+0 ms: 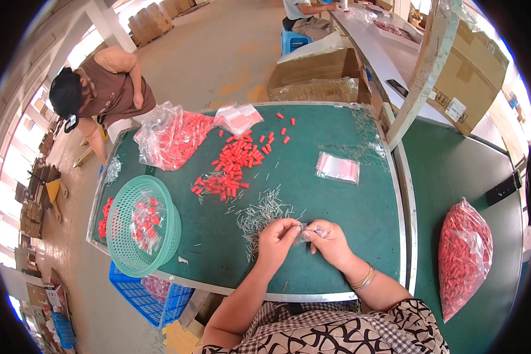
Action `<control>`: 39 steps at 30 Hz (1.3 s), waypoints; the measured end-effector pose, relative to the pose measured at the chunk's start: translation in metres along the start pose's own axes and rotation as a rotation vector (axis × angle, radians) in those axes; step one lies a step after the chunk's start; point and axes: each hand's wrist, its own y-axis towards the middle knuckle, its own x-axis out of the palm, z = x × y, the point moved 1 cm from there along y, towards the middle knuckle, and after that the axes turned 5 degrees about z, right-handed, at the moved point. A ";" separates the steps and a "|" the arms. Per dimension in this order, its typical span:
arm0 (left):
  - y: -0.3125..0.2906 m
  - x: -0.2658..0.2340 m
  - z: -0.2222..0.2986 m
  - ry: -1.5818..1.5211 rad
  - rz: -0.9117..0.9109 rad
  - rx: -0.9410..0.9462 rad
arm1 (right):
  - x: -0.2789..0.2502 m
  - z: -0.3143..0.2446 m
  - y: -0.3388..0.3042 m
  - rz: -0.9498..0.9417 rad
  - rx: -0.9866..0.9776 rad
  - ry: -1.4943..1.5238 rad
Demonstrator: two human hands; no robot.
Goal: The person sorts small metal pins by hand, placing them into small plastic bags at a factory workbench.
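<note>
Near the front edge of the green table, my left hand point(277, 241) and my right hand point(331, 242) meet, fingers pinched on a small clear plastic bag point(302, 235). What lies inside the bag is hidden by my fingers. Right beside my left hand spreads a pile of thin silvery metal pins point(258, 213), possibly screws or nails. Farther back lies a heap of small red plastic plugs point(233, 166). A stack of flat clear bags point(337, 168) rests on the tabletop beyond my right hand.
At left stands a green basket point(115, 236) with filled bags inside. Behind it sit a large bag of red plugs point(180, 138) and more flat bags point(238, 118). Another full bag point(465, 253) lies on the right-hand table. A person point(112, 88) stands at the far left corner.
</note>
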 end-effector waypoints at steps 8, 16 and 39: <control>0.001 -0.001 0.002 -0.091 -0.005 -0.096 | 0.002 0.000 0.000 0.013 0.060 0.083; 0.001 -0.001 0.001 0.007 0.009 -0.051 | -0.001 -0.005 0.002 -0.003 0.073 -0.019; -0.006 0.010 0.003 0.534 0.166 0.406 | 0.005 -0.017 -0.006 0.200 -0.454 -0.557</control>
